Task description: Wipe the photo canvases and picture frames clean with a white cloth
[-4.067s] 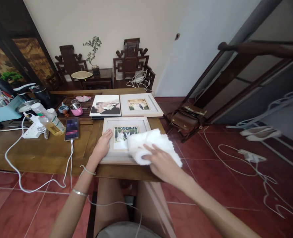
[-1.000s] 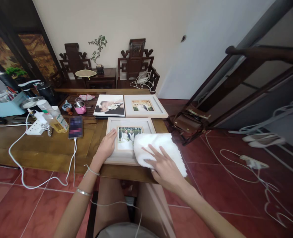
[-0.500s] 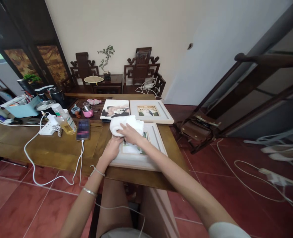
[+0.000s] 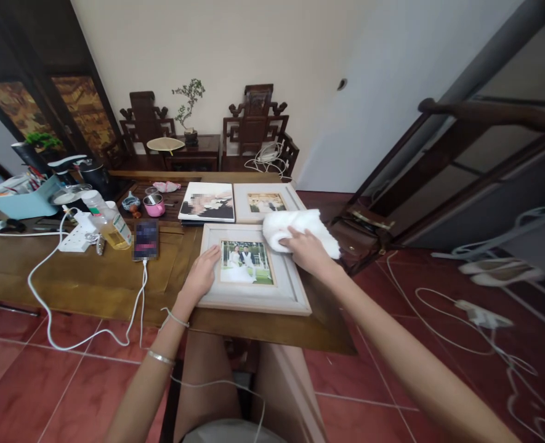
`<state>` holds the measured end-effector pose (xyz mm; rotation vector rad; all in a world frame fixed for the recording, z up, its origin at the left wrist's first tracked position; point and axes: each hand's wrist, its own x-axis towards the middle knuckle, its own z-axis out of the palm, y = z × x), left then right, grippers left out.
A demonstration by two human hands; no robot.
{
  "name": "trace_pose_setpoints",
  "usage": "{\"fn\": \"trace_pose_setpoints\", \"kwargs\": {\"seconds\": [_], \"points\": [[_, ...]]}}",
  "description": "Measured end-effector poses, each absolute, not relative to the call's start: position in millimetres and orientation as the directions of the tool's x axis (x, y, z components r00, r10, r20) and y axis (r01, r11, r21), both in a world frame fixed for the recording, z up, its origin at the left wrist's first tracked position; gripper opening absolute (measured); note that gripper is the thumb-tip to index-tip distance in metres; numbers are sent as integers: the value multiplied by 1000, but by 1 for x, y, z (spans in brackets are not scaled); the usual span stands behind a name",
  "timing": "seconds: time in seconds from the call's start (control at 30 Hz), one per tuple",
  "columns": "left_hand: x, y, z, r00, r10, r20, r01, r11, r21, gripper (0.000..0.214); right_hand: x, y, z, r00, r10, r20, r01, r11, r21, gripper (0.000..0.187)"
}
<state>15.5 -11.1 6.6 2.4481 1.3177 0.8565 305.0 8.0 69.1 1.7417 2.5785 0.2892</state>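
A pale picture frame (image 4: 258, 301) lies flat near the table's front edge, holding a photo (image 4: 247, 263) of a couple outdoors. My left hand (image 4: 202, 271) is closed over its left rim, with the fingers on top and the thumb hidden. My right hand (image 4: 309, 249) presses a bunched white cloth (image 4: 300, 224) onto the upper right corner, its fingers closed on the cloth. Part of the cloth hangs past the right rim. Behind are a second frame (image 4: 293, 198) with a photo and, beside it, a stack topped by a white-edged picture (image 4: 207, 203).
Left on the table (image 4: 170, 301) are a plugged-in phone (image 4: 146, 240), a bottle of yellow liquid (image 4: 115, 231), a power strip (image 4: 76, 239), a pink cup (image 4: 154, 206) and a light-blue box (image 4: 29, 203). A white cable droops over the front edge. A brown bag (image 4: 358, 237) is at the right.
My right hand has moved the cloth rightward from the frame's upper left to its upper right corner, uncovering the photo. My left hand stays at the left rim. The view has shifted slightly right.
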Motion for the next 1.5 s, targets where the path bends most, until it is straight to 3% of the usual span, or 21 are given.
{"fn": "trace_pose_setpoints", "kwargs": {"seconds": [0.13, 0.3, 0.43, 0.7, 0.9, 1.07, 1.23, 1.33, 1.5], "points": [[16, -10, 7, 415, 824, 385, 705, -559, 436, 70, 307, -38, 72, -420, 905, 72, 900, 405, 159, 53], [18, -10, 9, 408, 839, 360, 734, -536, 418, 63, 292, -119, 97, -559, 823, -107, 829, 558, -36, 58], [17, -10, 10, 417, 835, 359, 731, -542, 414, 65, 283, -140, 108, -557, 810, -182, 830, 538, -148, 63], [13, -10, 9, 452, 820, 352, 706, -570, 420, 68, 273, -11, 74, -421, 902, 93, 907, 420, 25, 51], [14, -9, 7, 425, 830, 361, 701, -554, 448, 65, 254, 11, 69, -487, 871, 71, 873, 485, 42, 52], [16, -10, 5, 377, 837, 395, 690, -539, 482, 66, 246, -82, 82, -652, 758, -25, 753, 644, -135, 53], [17, -9, 4, 389, 837, 385, 691, -542, 479, 61, 259, -138, 109, -678, 720, -151, 719, 606, -339, 59], [15, -10, 5, 399, 833, 383, 672, -550, 497, 57, 265, -115, 100, -602, 785, -149, 784, 545, -297, 60], [16, -15, 12, 328, 848, 417, 598, -528, 603, 45, 249, -31, 78, -349, 936, 38, 935, 351, -57, 56]]}}
